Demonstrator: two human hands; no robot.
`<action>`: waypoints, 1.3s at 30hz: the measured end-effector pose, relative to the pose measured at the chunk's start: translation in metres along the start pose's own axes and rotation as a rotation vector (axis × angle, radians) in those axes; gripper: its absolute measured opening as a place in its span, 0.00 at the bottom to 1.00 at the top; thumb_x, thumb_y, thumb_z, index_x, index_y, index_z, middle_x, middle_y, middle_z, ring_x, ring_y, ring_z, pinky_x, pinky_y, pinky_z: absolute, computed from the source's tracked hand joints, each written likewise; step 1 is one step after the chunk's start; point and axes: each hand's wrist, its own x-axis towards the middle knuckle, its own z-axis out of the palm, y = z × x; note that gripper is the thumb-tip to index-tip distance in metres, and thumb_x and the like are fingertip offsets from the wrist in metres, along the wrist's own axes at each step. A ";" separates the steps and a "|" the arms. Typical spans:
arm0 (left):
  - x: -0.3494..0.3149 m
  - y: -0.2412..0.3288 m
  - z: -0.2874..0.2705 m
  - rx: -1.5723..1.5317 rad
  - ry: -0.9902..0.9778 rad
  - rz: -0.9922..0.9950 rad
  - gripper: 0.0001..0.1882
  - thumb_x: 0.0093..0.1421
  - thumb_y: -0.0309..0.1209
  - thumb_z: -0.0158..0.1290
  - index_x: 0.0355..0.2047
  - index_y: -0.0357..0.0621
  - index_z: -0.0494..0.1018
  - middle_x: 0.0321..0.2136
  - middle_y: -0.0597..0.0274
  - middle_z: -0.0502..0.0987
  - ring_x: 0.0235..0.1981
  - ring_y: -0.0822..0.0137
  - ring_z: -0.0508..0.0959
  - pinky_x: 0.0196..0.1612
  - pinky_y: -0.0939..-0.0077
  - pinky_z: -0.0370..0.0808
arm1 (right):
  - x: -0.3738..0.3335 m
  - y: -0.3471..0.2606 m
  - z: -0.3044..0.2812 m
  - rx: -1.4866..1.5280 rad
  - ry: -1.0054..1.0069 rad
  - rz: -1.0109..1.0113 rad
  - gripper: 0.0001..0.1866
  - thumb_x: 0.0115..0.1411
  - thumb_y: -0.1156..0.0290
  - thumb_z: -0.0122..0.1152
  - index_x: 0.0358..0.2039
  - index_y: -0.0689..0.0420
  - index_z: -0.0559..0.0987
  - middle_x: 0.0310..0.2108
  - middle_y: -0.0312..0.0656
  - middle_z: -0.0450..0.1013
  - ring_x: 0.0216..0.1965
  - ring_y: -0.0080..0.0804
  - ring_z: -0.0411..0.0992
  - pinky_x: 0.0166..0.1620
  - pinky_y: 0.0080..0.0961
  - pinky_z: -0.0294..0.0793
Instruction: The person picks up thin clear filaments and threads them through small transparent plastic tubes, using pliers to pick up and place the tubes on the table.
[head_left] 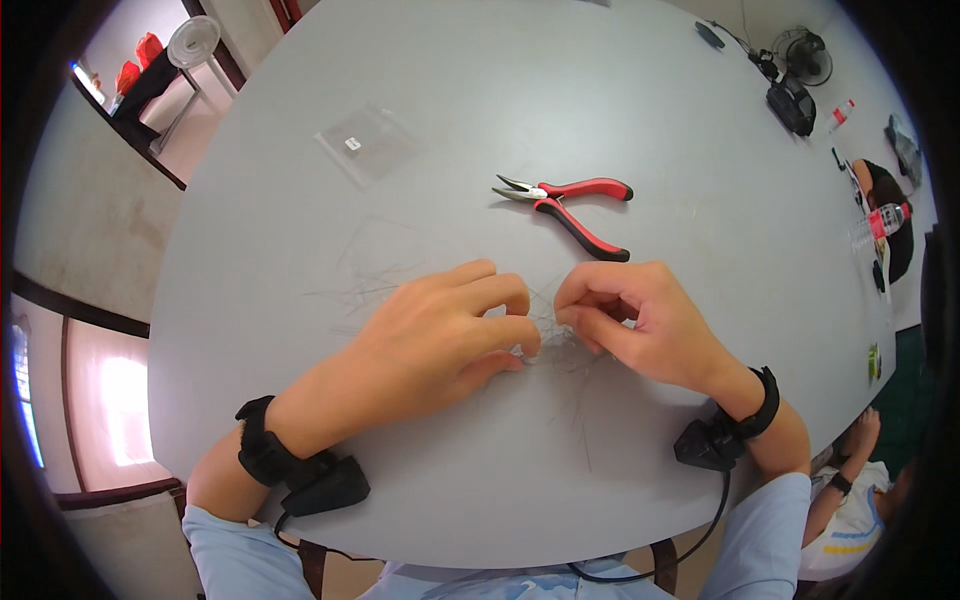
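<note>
Loose thin wire-like strands (570, 350) lie in a tangle on the grey table, between and beneath my hands. My left hand (440, 325) rests over them with fingers curled and thumb close to the index fingertip; what sits at the tips is too fine to make out. Facing it, my right hand (645, 322) is closed in a pinch, thumb against index finger, at the edge of the tangle. A fine strand seems to run from that pinch toward the left hand. Beyond the hands lie bent-nose pliers (570, 205) with red and black handles, jaws apart, touched by neither hand.
A clear plastic bag (365, 145) with a small white label lies at the far left of the table (300, 230). Toward the far right are a black device (792, 105), a small fan (803, 57) and plastic bottles (886, 220). Another person's arm (845, 475) shows at right.
</note>
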 end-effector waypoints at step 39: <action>-0.001 0.021 0.004 -1.220 0.227 -0.660 0.07 0.58 0.26 0.52 0.35 0.34 0.73 0.27 0.61 0.76 0.29 0.71 0.75 0.37 0.79 0.71 | -0.015 -0.012 0.032 0.124 0.384 -0.254 0.04 0.52 0.82 0.53 0.23 0.61 0.71 0.14 0.31 0.64 0.12 0.12 0.57 0.16 0.12 0.54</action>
